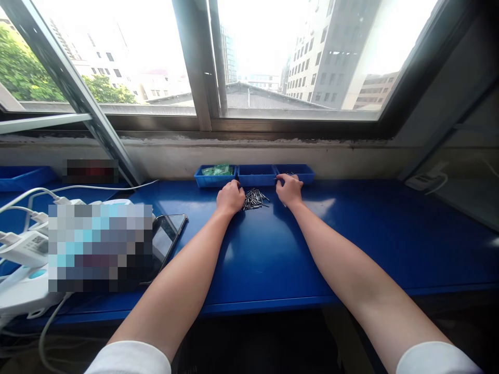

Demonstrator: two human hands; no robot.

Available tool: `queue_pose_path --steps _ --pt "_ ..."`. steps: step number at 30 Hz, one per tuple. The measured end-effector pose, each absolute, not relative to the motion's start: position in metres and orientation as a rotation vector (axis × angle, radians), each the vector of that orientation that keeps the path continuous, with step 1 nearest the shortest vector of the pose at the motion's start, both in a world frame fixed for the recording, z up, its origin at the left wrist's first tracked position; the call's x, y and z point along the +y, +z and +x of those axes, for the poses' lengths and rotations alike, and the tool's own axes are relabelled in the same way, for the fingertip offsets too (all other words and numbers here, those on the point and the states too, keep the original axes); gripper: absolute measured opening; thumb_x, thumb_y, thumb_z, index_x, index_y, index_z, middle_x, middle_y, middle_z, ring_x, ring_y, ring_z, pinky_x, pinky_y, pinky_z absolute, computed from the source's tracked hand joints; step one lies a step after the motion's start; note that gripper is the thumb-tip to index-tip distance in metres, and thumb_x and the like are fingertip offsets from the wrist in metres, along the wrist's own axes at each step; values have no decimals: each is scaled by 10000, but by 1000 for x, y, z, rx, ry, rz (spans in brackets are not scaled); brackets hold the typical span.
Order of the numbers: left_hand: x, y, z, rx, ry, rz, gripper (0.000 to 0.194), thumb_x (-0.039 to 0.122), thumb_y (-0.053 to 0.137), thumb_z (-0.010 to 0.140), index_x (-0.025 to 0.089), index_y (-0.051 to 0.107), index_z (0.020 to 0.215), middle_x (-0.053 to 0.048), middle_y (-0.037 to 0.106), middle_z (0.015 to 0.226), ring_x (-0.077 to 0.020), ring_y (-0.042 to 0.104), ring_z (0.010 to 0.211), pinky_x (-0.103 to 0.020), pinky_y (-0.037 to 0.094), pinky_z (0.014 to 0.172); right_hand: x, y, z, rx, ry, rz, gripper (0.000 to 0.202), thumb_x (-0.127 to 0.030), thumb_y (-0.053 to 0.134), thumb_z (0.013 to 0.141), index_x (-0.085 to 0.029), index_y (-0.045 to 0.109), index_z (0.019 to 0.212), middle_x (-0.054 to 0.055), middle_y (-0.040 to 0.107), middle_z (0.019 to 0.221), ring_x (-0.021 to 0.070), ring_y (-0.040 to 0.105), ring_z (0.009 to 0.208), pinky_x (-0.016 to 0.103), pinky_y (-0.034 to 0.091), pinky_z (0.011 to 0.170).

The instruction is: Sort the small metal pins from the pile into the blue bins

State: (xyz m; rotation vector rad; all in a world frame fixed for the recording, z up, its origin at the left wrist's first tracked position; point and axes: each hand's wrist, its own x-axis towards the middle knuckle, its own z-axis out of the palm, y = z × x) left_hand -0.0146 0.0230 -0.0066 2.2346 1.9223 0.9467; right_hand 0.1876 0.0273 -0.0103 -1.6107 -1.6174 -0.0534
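- The pile of small metal pins point(254, 199) lies on the blue table point(273, 249), just in front of three blue trays lined up under the window sill.
- We rest our left hand point(231, 197) on the table, touching the left edge of the pile; its fingers are curled into a loose fist, and we cannot tell whether it has hold of any pins.
- We keep our right hand point(289, 189) just right of the pile, knuckles up and fingers bent at the front edge of the right tray point(302, 170); something dark and thin shows at the fingertips, but we cannot tell whether it is gripped.
- The left tray point(215, 176) holds something green, and the middle tray point(257, 174) sits directly behind the pile.
- A phone point(166, 236) lies face up on the table, well left of our left arm.
- White power strips point(23, 249) and cables point(78, 188) crowd the far left of the table.
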Motion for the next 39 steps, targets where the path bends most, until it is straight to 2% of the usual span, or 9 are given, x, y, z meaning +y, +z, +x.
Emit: queue_pose_path --steps 4,7,12,16,20,24,27,32,39 --pt "23 -7 -14 1902 935 2251 273 294 419 854 177 574 1046 -125 635 1087 -274 584 1015 -373 467 826 30 -9 189 -1610 -44 -1562 345 -216 388 833 -185 669 1030 86 688 960 251 491 1027 418 313 903" --pt "22 -7 -14 1895 940 2253 283 295 417 853 170 573 1053 -129 631 1091 -281 580 1018 -383 464 834 30 -8 191 -1573 -106 -1564 407 -225 383 829 -189 600 1172 89 640 1128 264 435 1070 441 306 913" --pt "22 -6 -13 1897 904 2243 311 299 401 859 166 569 1084 -132 624 1113 -277 575 1039 -374 454 849 33 -13 198 -1563 -90 -1760 636 -311 500 752 -255 376 1373 76 331 1458 325 337 1105 502 327 869" --pt "22 -6 -13 1846 784 2237 503 495 355 875 143 537 1184 -159 569 1226 -296 520 1142 -387 415 920 34 -17 197 -1615 -42 -1884 730 -346 562 707 -272 326 1394 106 199 1501 373 304 1151 544 327 861" --pt "22 -12 -12 1732 557 2364 746 686 328 807 141 459 1298 -177 370 1423 -333 307 1324 -455 266 1051 28 -16 183 -1663 -122 -1761 612 -332 520 752 -194 416 1340 150 316 1436 364 314 1183 532 326 901" --pt "22 -19 -11 1667 366 2486 758 680 348 798 170 389 1358 -157 280 1473 -329 209 1367 -498 181 1079 18 -16 166 -1933 -22 -1594 403 -356 460 824 -200 581 1176 104 537 1256 291 421 1124 438 344 933" --pt "23 -20 -10 1609 339 2535 709 627 364 821 171 379 1364 -149 300 1465 -320 235 1359 -488 191 1078 14 -16 159 -2097 63 -1588 339 -376 422 859 -219 653 1051 79 607 1178 279 470 1089 407 357 906" --pt "21 -17 -7 1494 345 2566 645 580 352 847 190 386 1360 -121 328 1458 -295 249 1359 -462 192 1087 15 -16 157 -2189 149 -1522 324 -274 375 881 -231 697 882 48 697 966 212 583 945 308 400 813" --pt "19 -12 -8 1317 419 2630 549 543 404 845 233 472 1294 -83 492 1349 -275 377 1292 -410 267 1062 14 -14 168 -2116 293 -1350 230 -228 542 775 -240 715 926 14 705 983 204 626 950 287 447 858"
